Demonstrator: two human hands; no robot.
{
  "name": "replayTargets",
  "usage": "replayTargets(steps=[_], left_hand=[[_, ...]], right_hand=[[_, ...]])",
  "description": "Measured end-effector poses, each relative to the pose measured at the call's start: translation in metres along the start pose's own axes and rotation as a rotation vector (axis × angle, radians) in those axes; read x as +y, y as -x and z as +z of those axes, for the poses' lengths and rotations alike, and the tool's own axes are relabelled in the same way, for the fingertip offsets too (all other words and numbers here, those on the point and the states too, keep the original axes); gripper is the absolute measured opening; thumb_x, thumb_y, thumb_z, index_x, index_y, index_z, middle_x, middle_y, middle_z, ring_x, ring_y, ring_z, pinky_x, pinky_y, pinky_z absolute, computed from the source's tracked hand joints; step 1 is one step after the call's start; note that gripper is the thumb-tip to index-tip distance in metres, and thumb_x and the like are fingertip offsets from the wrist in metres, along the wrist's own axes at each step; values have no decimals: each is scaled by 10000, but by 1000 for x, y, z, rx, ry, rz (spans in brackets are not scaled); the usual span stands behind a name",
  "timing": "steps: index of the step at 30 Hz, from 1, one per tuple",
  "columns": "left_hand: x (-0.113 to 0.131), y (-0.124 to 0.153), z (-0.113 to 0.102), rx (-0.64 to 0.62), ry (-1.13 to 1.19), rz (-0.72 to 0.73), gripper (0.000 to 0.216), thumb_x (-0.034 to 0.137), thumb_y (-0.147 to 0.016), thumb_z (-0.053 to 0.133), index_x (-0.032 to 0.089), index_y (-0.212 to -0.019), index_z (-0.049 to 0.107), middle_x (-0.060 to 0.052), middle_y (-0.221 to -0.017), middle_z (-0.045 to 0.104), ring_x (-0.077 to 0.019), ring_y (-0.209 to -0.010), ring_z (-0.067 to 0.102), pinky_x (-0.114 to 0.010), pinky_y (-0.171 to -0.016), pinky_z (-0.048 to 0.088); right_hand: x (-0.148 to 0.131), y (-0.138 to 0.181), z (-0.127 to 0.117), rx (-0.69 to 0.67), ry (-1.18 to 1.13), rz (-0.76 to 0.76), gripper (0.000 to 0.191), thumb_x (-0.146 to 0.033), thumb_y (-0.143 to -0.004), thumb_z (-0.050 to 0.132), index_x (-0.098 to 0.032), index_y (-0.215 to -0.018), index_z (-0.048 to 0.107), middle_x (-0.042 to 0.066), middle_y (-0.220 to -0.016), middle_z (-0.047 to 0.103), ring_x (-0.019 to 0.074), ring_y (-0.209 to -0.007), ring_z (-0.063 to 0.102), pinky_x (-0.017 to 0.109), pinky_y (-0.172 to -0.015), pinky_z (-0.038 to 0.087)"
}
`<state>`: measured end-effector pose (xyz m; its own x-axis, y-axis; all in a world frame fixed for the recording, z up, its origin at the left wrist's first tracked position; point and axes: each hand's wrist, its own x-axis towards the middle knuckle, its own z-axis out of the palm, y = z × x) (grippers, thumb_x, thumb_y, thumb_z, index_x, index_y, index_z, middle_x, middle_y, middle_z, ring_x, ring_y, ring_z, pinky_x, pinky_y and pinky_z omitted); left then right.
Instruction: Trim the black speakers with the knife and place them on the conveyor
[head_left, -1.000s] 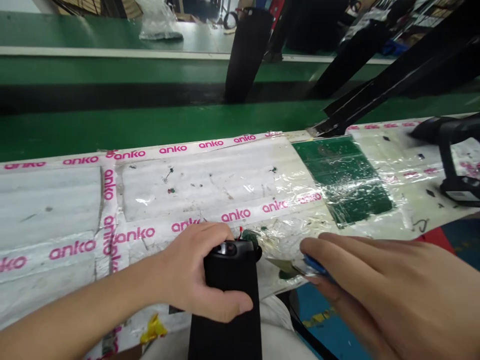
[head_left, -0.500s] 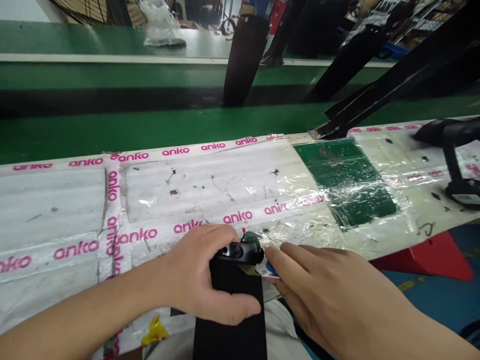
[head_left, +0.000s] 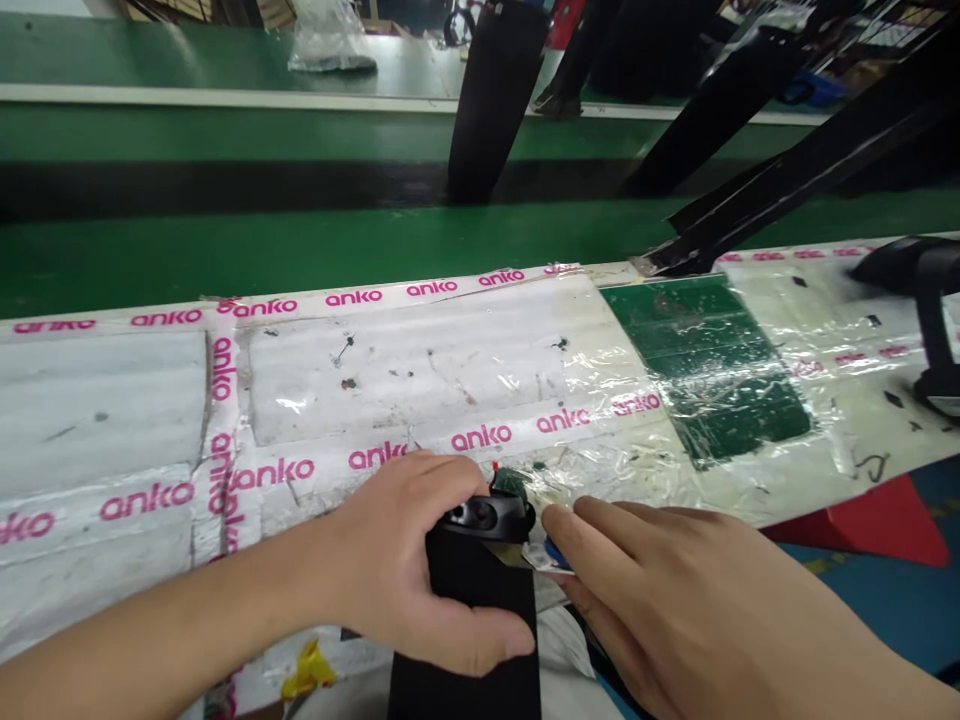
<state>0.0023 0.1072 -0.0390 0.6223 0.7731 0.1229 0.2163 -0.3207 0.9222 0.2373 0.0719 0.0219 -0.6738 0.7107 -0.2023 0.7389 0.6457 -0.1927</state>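
Note:
A long black flat-sided part (head_left: 472,590) stands up from the bottom of the view, with a glossy black end piece (head_left: 480,513) that has round holes in it. A thin red-tipped wire (head_left: 494,468) pokes up behind this end. My left hand (head_left: 405,560) is closed around the part from the left, thumb lying across its near face. At the right of the end piece, my right hand (head_left: 660,590) pinches a small blue-and-white thing (head_left: 553,556) against the part's edge. The fingers cover most of that thing, so its kind does not show.
Clear film and pink-lettered tape cover the white worktop (head_left: 420,370), with a green patch (head_left: 709,360) at right. Black posts (head_left: 495,110) and a slanted black beam (head_left: 780,200) rise beyond. A plastic bag (head_left: 330,40) sits on the far green bench; a red object (head_left: 877,525) stands below right.
The view has tilted slightly down. Both hands and the black part appear a little lower and further right, with the grips unchanged.

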Motion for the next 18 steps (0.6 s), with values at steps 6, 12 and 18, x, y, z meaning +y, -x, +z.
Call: replayTargets(steps=[6,12,18], left_hand=[[5,1,1,-13,-9,-31,457,584,-725,783,235,-728,488,42,-669,540,-135,-578,493,-293,-554,392],[6,1,3,-13,-50,-40,458,581,-727,797,230,-740,503,52,-661,520,-138,-586,472,-301,-567,381],[10,-1,1,-43,-104,-59,370,530,-754,762,233,-782,544,42,-668,552,-152,-584,497,-299,-561,380]], right_hand=[[-6,2,2,61,105,45,343,-13,-679,541,-271,-899,494,-10,-675,596,212,-437,578,346,-452,221],[-5,-4,-7,12,95,17,356,-16,-626,560,-274,-862,493,-36,-579,571,216,-351,535,348,-428,150],[-2,-19,-21,-135,96,-42,330,7,-697,600,-277,-842,513,-69,-579,578,185,-354,495,350,-416,116]])
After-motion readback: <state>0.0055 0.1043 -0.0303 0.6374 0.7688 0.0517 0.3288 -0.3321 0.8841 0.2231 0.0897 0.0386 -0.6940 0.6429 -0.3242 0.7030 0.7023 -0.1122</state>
